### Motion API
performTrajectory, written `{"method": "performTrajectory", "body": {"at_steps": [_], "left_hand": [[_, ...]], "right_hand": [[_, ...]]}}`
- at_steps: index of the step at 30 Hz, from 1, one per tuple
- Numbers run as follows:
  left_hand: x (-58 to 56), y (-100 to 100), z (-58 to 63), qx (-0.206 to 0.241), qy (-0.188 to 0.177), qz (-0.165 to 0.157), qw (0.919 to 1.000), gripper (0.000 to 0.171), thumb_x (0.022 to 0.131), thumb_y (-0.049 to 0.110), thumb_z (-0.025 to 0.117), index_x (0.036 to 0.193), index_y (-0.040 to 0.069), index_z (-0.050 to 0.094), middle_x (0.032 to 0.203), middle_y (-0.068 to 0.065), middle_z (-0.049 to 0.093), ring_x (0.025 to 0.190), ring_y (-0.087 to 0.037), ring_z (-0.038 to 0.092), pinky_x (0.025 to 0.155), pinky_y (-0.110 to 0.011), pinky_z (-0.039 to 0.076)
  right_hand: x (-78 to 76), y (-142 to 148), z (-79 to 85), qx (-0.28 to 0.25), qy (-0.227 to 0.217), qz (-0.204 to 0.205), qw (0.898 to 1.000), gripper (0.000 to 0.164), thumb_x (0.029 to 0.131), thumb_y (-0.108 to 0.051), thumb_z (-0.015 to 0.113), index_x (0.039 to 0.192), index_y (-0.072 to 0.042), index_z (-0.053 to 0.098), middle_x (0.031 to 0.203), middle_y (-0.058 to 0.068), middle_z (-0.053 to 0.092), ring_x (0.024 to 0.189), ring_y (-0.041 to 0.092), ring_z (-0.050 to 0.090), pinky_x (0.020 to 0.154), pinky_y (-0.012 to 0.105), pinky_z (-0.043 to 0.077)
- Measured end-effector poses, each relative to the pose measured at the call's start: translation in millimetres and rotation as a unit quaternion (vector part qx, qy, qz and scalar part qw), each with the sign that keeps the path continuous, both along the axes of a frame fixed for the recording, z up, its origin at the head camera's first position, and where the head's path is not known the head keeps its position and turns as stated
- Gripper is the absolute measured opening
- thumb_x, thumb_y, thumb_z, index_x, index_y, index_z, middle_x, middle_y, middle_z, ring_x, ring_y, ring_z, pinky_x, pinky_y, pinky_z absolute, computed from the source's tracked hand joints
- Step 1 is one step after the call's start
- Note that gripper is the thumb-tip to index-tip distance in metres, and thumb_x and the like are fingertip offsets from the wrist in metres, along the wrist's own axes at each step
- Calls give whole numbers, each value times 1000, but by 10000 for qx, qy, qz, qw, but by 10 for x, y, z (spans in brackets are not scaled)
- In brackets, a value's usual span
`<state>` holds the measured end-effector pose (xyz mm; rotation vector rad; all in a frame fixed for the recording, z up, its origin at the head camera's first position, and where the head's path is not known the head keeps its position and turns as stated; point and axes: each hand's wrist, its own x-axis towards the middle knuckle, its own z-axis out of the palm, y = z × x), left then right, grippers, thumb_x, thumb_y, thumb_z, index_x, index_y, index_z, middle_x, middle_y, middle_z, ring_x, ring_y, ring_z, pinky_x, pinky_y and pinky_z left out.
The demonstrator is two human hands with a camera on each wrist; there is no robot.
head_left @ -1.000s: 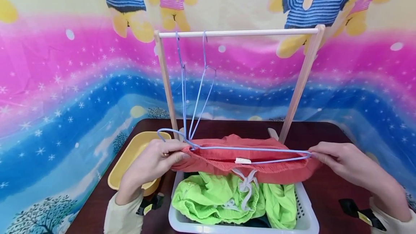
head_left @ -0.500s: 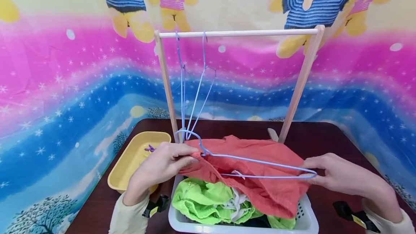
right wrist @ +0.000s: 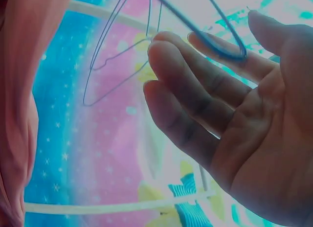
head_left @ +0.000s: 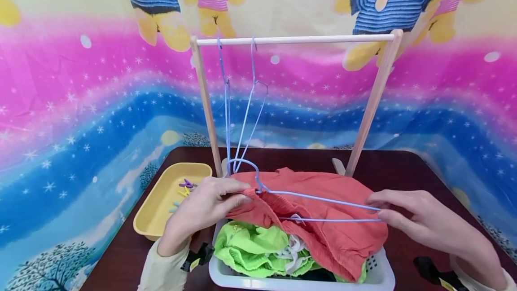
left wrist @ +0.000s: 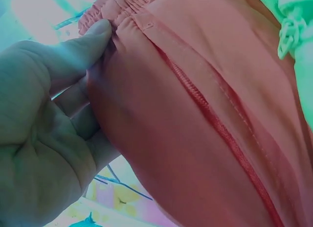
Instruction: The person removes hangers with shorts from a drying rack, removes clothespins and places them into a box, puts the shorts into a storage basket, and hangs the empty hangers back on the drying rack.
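Note:
Red shorts (head_left: pixel 307 183) with a gathered elastic waist are draped over a white basket (head_left: pixel 258 282). At the left end of the waistband my left hand (head_left: pixel 202 205) pinches the cloth between thumb and fingers, as the left wrist view of the shorts (left wrist: pixel 161 104) also shows. A light-blue wire hanger (head_left: pixel 331 220) lies partly inside the waist, its hook standing up beside that hand. Around the hanger's right end is my right hand (head_left: pixel 420 219). In the right wrist view the fingers (right wrist: pixel 186 80) are extended and the thumb stands apart, with the wire end resting against the index finger.
Bright green clothing (head_left: pixel 254 246) with white drawstrings fills the basket. A yellow tray (head_left: pixel 145 210) with small clothespins (head_left: pixel 186 184) stands at left. Behind, a wooden rack (head_left: pixel 295 39) carries blue hangers (head_left: pixel 248 102) on its left side. The dark table (head_left: pixel 412 183) surrounds the basket.
The hanger has shifted right, then its right end slightly back. My right hand has let go of the waistband, whose right side has dropped over the basket. Clothespins have come into view.

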<state>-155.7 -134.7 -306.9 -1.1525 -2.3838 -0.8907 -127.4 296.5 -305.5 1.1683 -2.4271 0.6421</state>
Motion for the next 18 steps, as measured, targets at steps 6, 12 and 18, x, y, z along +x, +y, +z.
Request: {"method": "performTrajectory", "body": {"at_steps": [6, 12, 18], "left_hand": [[-8, 14, -23, 87, 99, -88, 9999, 15, 90, 13, 71, 103, 20, 74, 88, 10, 71, 65, 3, 50, 60, -12, 42], [-6, 27, -20, 135, 158, -188, 9996, 14, 91, 13, 70, 103, 20, 74, 86, 10, 70, 64, 3, 48, 59, -10, 40], [-7, 47, -8, 64, 168, -196, 9996, 14, 92, 14, 69, 104, 21, 73, 90, 11, 70, 70, 2, 52, 64, -15, 45]], "right_hand": [[-7, -119, -72, -214, -221, 393, 9988, 47, 79, 5, 73, 116, -24, 65, 85, -15, 67, 70, -7, 54, 57, 7, 39], [-44, -252, -81, -467, -130, 827, 9954, 42, 84, 14, 64, 105, -22, 63, 78, -16, 58, 64, -9, 48, 58, 6, 38], [-23, -201, -30, -1017, 687, 872, 9886, 17, 95, 1, 60, 97, -16, 66, 78, -14, 58, 69, -10, 50, 59, 7, 40]]}}
